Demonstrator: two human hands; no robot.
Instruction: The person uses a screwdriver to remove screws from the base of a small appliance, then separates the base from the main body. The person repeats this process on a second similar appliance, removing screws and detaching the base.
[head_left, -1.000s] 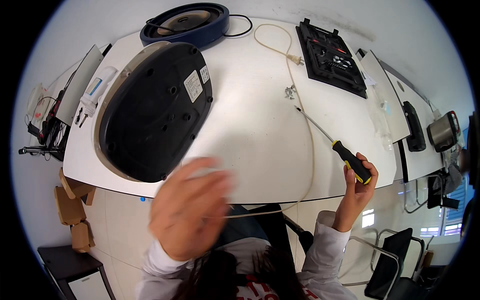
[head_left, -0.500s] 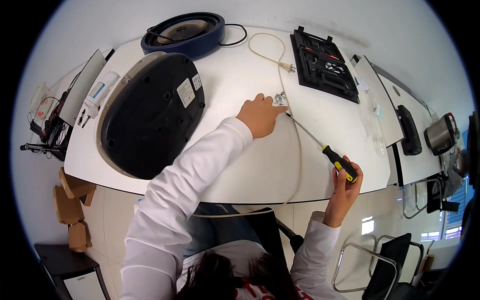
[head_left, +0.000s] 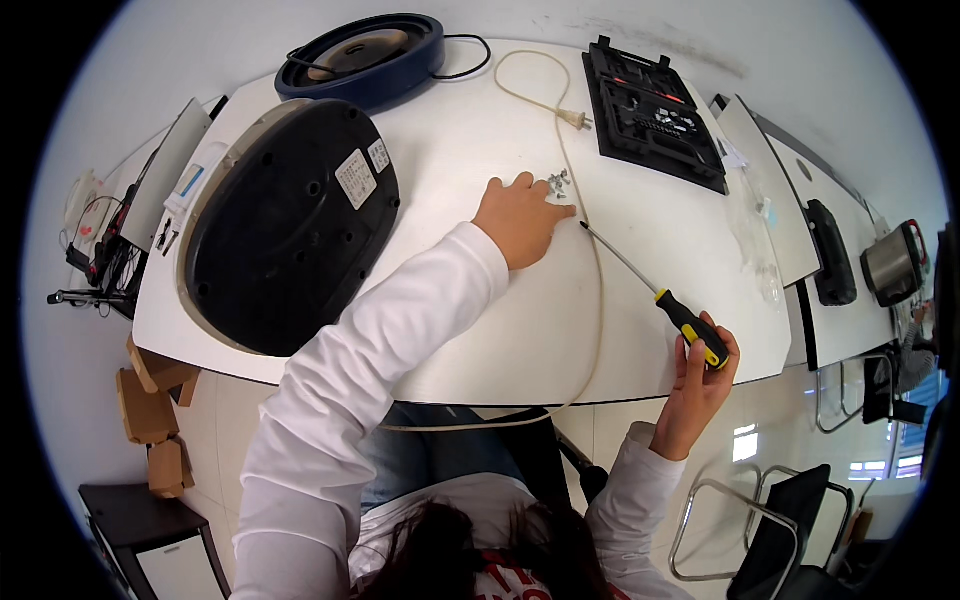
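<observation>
My left hand (head_left: 522, 222) rests palm down on the white table (head_left: 470, 330), fingers apart. Its fingertips are beside a small pile of screws (head_left: 558, 184), and part of the pile may be hidden by the fingers. In my right hand (head_left: 693, 400), near the table's front edge, is a screwdriver (head_left: 688, 322) with a black and yellow handle. Its shaft points forward and left, the tip close to my left thumb and the pale cord. To the left lies a large oval black appliance base (head_left: 285, 245) with a light rim, several holes and two white labels.
A pale power cord (head_left: 600, 300) with a plug crosses the table and hangs over the front edge. At the back stand a round blue appliance part (head_left: 405, 75) and an open black tool case (head_left: 655, 125). Clear plastic packaging (head_left: 755, 240) lies at the right.
The view has shifted slightly. My left hand stays by the screws, its fingers a little more spread. The screwdriver tip sits slightly farther right of my left thumb.
</observation>
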